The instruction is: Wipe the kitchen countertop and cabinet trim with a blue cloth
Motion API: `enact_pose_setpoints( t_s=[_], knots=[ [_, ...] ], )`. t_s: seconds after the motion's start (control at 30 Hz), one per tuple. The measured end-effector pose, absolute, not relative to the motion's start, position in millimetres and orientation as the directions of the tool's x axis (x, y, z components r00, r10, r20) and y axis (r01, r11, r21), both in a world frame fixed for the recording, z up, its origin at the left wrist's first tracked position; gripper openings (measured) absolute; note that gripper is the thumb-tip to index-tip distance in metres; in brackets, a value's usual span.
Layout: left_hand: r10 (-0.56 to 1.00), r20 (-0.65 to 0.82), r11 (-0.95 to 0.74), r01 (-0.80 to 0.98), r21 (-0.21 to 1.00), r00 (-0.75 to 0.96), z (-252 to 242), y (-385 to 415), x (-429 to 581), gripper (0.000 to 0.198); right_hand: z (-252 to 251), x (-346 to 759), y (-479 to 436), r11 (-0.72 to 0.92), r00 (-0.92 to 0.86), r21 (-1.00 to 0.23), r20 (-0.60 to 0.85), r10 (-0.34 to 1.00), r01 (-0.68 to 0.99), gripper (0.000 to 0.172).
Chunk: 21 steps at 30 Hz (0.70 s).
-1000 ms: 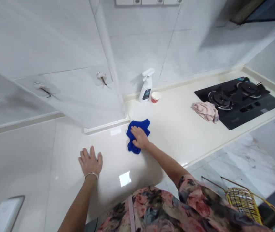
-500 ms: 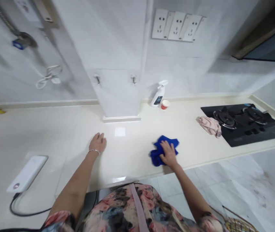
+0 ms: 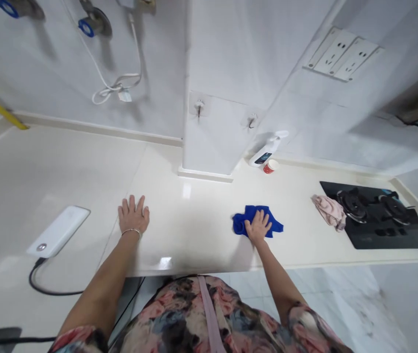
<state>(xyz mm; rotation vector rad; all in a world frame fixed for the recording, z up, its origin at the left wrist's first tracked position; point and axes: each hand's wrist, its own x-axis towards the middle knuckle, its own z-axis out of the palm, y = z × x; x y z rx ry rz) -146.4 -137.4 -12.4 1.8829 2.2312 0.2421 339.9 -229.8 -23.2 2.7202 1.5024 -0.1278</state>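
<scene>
My right hand [image 3: 258,226] lies on a blue cloth [image 3: 275,225], pressing it to the cream countertop [image 3: 201,220]. Its fingers are spread over the fabric rather than wrapped round it. The cloth is rumpled, with a folded lump at its left end. Well to the left, my left hand [image 3: 134,215] rests palm down on the bare counter beside a seam, fingers apart, a bracelet at the wrist. Nothing is in it. A white power bank [image 3: 60,231] with a black cable lies farther left.
A white spray bottle [image 3: 267,151] and a red-and-white paper cup [image 3: 271,166] stand by the wall behind the cloth. To the right, a pink cloth [image 3: 329,212] touches a black gas hob [image 3: 381,238]. A wall pillar [image 3: 209,142] juts onto the counter.
The view has swung left. My left hand has shifted left on the counter, and its fingers have spread. Under my right hand the blue cloth has shifted and changed shape.
</scene>
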Motion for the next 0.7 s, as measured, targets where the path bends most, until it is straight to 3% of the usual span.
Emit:
enact_pose_setpoints(
  t_s=[0.17,0.33,0.5,0.7],
  knots=[
    [0.989,-0.001,0.144,0.943,0.299,-0.15,-19,-140,-147,0.064,-8,265,-157,-0.425,0.416,-0.048,-0.134,0.899,0.904,0.083],
    [0.986,0.072,0.119,0.937,0.329,-0.15,-22,-145,-145,0.061,-3,183,-103,-0.288,0.278,-0.135,-0.089,0.956,0.948,0.085],
    [0.982,0.094,0.119,0.926,0.357,-0.163,-17,-149,-142,0.059,-3,98,-93,0.049,-0.063,-0.193,-0.071,0.995,0.98,0.091],
    [0.982,0.101,0.099,0.899,0.427,-0.157,-18,-152,-145,0.057,4,29,-70,0.387,-0.415,-0.249,-0.067,0.908,0.888,0.095]
  ],
)
